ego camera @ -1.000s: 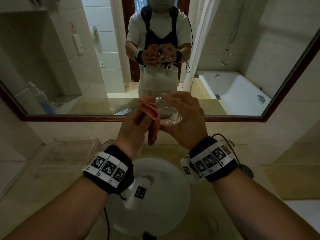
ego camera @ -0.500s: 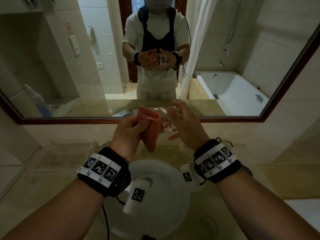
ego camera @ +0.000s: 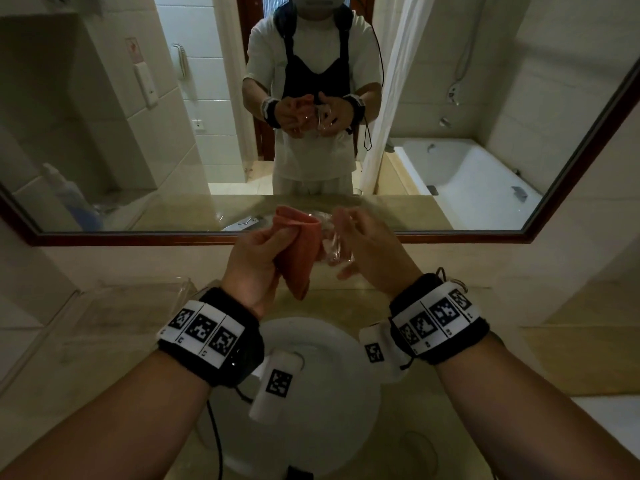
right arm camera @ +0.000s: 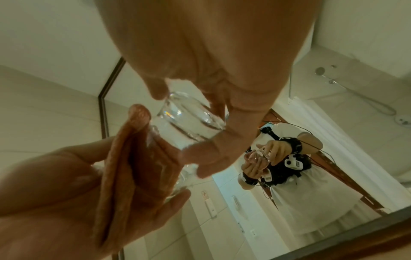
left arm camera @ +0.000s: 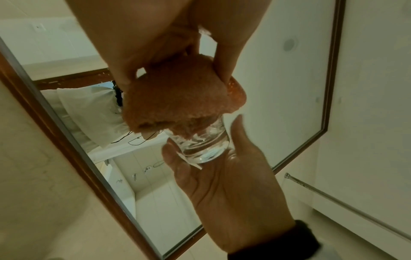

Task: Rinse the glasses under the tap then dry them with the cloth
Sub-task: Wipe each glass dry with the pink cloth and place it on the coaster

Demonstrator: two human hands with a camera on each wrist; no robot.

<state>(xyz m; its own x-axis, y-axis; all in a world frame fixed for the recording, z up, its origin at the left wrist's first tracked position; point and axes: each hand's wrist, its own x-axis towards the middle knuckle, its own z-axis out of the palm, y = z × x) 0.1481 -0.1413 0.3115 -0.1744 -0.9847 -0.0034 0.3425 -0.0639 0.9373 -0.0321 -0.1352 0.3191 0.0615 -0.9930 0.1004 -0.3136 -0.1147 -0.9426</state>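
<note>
Glass point(ego camera: 330, 245) gripped by right hand point(ego camera: 372, 252), left hand point(ego camera: 254, 261) pinching cloth point(ego camera: 298, 247), seemingly tucked inside

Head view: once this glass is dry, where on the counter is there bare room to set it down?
Bare counter lies right of the sink, out to the side wall. A clear tray fills the left side. The middle is crowded: the left hand grips the cloth, the right hand the glass.

Bare forearms; black wristbands point(ego camera: 211, 337) with white square-code marker strips point(ego camera: 437, 318), white camera pods point(ego camera: 275, 384) beneath, thin black cable point(ego camera: 215, 441) trailing
</note>
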